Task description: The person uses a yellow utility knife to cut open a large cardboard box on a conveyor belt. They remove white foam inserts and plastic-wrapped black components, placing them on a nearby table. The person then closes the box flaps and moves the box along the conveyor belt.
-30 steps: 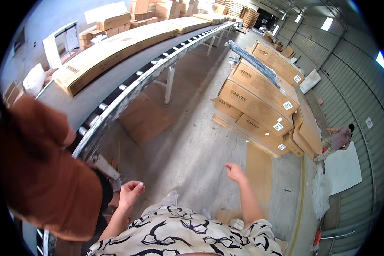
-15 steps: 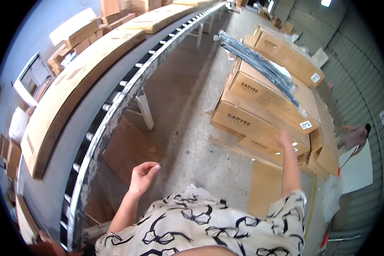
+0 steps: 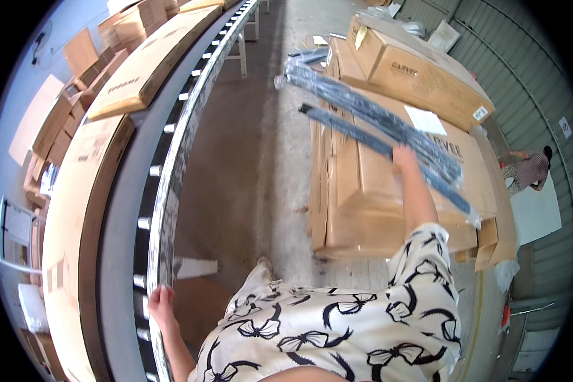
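Note:
My right hand (image 3: 404, 159) is closed around a long dark bar in clear plastic (image 3: 356, 132). This bar slants across the top of the stacked cartons (image 3: 388, 184), its near end reaching past their right side. Just beyond it, a plastic-wrapped bundle of similar dark bars (image 3: 363, 99) lies on the stack. At the left, my left hand (image 3: 162, 302) is beside the worn metal side rail (image 3: 172, 184) of a conveyor, its fingers curled together. Whether those fingers hold anything is hidden.
Long cartons (image 3: 76, 210) lie along the conveyor on the left. A higher carton (image 3: 420, 76) rests at the back of the right-hand stack, near a white paper sheet (image 3: 425, 121). Farther right, another person (image 3: 533, 169) is beside a white panel (image 3: 538, 210).
My right hand has moved up from the carton front to the dark bar, now apart from the bundle. My left hand has moved left to the conveyor rail. The view has shifted.

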The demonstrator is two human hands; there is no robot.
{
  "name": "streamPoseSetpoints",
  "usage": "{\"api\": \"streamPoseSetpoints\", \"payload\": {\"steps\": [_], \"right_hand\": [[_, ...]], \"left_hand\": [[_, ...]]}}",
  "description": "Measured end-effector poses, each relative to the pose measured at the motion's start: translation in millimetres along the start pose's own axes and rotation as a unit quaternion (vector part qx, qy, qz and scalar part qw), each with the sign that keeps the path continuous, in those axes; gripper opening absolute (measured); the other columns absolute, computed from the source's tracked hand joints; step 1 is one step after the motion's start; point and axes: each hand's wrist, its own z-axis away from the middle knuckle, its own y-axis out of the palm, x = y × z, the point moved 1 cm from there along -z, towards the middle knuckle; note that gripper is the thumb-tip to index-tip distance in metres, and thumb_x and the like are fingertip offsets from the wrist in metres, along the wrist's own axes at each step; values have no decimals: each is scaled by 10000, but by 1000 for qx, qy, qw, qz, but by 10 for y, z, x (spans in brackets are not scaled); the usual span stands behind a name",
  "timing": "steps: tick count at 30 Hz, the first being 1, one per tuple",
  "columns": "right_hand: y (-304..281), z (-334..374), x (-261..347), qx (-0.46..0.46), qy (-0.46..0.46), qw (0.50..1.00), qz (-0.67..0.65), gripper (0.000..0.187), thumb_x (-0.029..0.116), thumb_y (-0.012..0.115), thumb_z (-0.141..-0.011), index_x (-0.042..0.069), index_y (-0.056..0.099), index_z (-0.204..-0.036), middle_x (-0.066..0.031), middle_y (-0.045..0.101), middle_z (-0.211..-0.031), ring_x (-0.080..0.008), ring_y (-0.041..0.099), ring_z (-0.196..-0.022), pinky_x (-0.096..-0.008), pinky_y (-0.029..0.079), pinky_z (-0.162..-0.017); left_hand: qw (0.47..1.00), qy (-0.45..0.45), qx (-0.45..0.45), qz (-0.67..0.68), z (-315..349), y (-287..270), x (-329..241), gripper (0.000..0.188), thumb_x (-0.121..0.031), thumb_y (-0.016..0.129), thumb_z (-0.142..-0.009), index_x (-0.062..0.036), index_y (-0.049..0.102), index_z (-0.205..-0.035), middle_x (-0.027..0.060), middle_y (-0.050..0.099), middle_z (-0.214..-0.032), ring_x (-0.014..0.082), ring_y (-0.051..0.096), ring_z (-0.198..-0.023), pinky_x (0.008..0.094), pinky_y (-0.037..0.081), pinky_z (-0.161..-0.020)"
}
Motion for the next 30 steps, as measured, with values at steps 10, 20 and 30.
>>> {"api": "streamPoseSetpoints", "payload": {"steps": [10,20,30], "right_hand": [[-346,-289,250,246,-53,955,-155,360,93,663,-464,49,633,-820,-217,638,-881,-413,597,-883,-430,502,-754],[-2038,-2094,1390,442,-32,616,-651,661,34,777,-556,23,540,-1173,-9,573,-944,-114,536,-844,-270,464,-746],[-2464,-4721,2337,189,24,818,-543,686,-57,712,-642,11,489,-1288,-56,597,-1110,-158,568,-1024,-271,437,-897]], "left_hand": [[903,94,413,-64,-2406,3714,-1666,148,-95,619,-911,22,657,-994,59,672,-913,107,616,-864,243,488,-813],[702,-60,707,-68,-3782,5769,-2078,442,-233,665,-891,-45,552,-1274,79,662,-1025,103,600,-909,257,488,-797],[647,-194,665,319,-5587,8352,-3096,439,-377,481,-980,0,458,-1204,118,628,-1090,214,633,-969,364,515,-853]]}}
